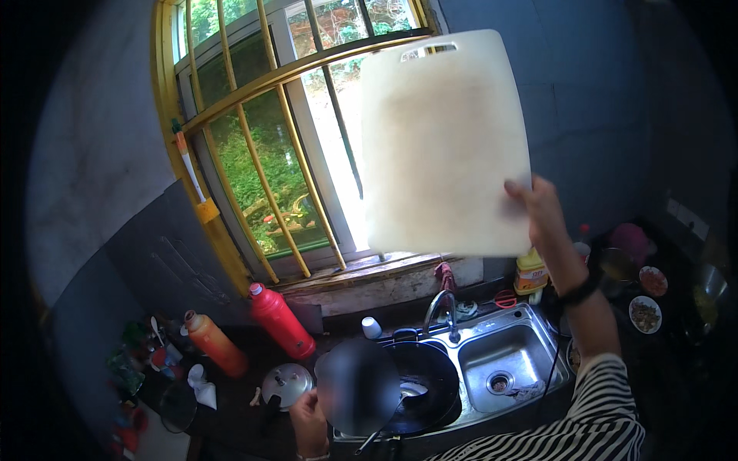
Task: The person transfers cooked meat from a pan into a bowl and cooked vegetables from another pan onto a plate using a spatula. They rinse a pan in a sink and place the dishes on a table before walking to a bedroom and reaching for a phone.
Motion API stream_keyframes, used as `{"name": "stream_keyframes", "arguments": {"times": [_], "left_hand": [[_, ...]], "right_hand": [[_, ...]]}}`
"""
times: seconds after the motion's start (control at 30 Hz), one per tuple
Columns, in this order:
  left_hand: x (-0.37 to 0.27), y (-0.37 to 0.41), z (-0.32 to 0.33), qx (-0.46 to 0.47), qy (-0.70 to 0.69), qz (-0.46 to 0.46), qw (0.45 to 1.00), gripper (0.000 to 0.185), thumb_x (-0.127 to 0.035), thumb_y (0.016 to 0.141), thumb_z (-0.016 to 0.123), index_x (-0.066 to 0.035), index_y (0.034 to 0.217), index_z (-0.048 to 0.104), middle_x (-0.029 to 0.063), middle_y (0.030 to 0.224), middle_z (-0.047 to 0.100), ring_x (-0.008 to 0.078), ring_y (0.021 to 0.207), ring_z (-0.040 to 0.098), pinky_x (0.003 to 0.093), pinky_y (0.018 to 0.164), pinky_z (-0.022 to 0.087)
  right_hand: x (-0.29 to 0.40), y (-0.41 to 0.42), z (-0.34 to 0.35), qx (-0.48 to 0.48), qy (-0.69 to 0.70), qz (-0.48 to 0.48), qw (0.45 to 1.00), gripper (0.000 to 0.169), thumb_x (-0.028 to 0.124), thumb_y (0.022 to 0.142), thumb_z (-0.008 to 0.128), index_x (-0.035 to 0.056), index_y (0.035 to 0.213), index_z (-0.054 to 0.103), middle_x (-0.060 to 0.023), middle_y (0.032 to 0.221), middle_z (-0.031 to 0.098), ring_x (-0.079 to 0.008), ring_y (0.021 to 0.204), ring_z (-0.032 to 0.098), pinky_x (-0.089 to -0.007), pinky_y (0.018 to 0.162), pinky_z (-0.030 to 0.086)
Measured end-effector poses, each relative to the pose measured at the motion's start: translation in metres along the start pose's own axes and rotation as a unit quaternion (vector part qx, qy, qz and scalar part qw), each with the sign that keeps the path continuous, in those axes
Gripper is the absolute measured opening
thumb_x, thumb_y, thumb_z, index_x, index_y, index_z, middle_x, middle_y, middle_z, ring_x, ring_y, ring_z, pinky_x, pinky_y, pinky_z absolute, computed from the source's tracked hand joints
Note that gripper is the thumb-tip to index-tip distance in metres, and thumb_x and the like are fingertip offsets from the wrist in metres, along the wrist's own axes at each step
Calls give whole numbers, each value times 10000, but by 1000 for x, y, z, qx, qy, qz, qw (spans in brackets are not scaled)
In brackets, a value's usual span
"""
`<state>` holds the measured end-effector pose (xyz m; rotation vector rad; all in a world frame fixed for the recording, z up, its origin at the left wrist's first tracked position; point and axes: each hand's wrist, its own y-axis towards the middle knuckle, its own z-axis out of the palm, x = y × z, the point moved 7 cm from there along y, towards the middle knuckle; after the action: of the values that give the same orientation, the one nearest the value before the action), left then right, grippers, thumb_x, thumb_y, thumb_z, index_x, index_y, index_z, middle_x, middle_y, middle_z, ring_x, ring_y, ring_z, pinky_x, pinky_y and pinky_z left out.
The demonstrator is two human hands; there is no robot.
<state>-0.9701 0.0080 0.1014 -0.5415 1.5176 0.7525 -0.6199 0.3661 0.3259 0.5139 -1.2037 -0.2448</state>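
Note:
My right hand (539,204) holds a white plastic cutting board (447,150) by its lower right edge, raised in front of the barred window. The board stands nearly upright, with its handle slot at the top. Low in the view, my left hand (310,423) is at the left edge of a round, dark, blurred thing (360,386); whether its fingers grip it cannot be told. That blurred thing partly hides a black wok (429,386), which sits over the left part of the steel sink (504,369) with a ladle (412,392) in it. A chrome faucet (441,311) rises behind.
On the left counter stand a red thermos (282,322), an orange thermos (216,346) and a metal pot lid (286,385). A white cup (371,327) is behind the wok. Right of the sink are a yellow jug (530,275) and bowls of food (645,314). A brush (193,173) hangs by the window.

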Motion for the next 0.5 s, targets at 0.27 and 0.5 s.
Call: {"name": "stream_keyframes", "arguments": {"times": [0.27,0.5], "left_hand": [[65,-47,-58,-23,53,-97,994,159,-28,933,553,51,1036,645,121,924,694,192,768,686,297,646,573],[74,-54,-78,-66,-10,-125,990,201,-64,951,559,62,1099,612,157,983,682,226,806,689,313,664,588]], "right_hand": [[-3,126,38,-15,163,-35,986,226,102,843,732,-28,1004,642,-94,911,669,-185,781,646,-333,729,541],[-34,133,52,-3,176,-9,984,227,167,876,715,-3,998,628,-76,906,655,-178,800,648,-338,737,553]]}}
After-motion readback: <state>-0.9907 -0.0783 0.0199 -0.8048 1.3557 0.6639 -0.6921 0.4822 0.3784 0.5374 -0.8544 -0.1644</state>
